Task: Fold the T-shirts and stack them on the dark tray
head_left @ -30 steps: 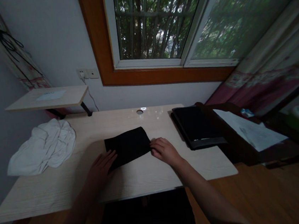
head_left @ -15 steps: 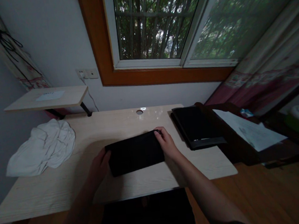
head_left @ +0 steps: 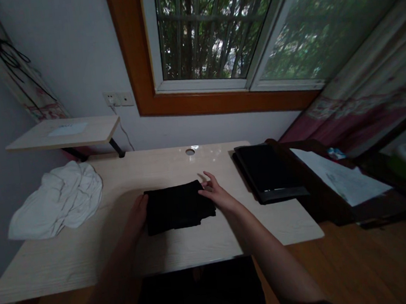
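A folded black cloth (head_left: 174,208), likely a garment, lies on the pale wooden desk (head_left: 184,250) in front of me. Its layers sit unevenly at the right end, where a lower flap sticks out. At the left edge, my left hand (head_left: 138,217) grips the cloth, thumb along the side and the other fingers mostly hidden. My right hand (head_left: 219,195) is at the upper right corner with fingers spread, the thumb touching the cloth and the index finger raised off it.
A crumpled white cloth (head_left: 59,198) lies at the desk's left, below a small raised shelf (head_left: 99,129) with a paper on it. Folded black fabric (head_left: 266,172) is stacked at the right edge. Beyond it, a dark side table holds white papers (head_left: 339,176). A window is ahead.
The cloth's right part has been folded over, so the bundle is shorter from side to side. My right hand has moved slightly left and its fingers have opened. My left hand stays at the left edge.
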The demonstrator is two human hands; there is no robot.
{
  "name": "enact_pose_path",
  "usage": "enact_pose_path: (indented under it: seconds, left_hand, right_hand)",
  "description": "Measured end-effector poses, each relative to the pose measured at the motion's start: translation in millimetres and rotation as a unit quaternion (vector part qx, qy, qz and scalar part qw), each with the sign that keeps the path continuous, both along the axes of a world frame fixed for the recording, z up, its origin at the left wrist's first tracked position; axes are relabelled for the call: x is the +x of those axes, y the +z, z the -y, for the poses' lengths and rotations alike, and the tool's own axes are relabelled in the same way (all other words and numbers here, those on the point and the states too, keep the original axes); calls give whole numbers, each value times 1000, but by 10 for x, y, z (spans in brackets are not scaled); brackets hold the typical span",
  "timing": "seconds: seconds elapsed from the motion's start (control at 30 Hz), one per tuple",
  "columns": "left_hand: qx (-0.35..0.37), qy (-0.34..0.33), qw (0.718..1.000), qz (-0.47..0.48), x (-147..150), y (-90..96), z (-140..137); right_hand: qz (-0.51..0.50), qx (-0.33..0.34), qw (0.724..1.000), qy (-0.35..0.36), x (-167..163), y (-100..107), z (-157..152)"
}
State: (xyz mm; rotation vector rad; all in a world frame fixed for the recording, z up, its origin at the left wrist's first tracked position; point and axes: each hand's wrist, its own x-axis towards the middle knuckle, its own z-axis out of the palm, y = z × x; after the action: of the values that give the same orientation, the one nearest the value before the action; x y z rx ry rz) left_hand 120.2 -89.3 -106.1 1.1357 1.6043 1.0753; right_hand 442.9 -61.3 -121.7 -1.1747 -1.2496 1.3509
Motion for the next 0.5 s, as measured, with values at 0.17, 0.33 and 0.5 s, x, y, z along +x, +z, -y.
enact_pose_path:
  seconds: [0.17,0.33,0.5]
  left_hand:
    - [-31,-48,998,22,7,211,73]
    - [-18,-219,970,105,59,374,206]
    - [55,-252,966,10,90,243,178]
  right_hand:
    - [-27,-13,999,-21,8,9,7]
    - [-76,-18,991,-112,-86,-12,-26]
    - [-98,-4,986,-131,-127,30,-33]
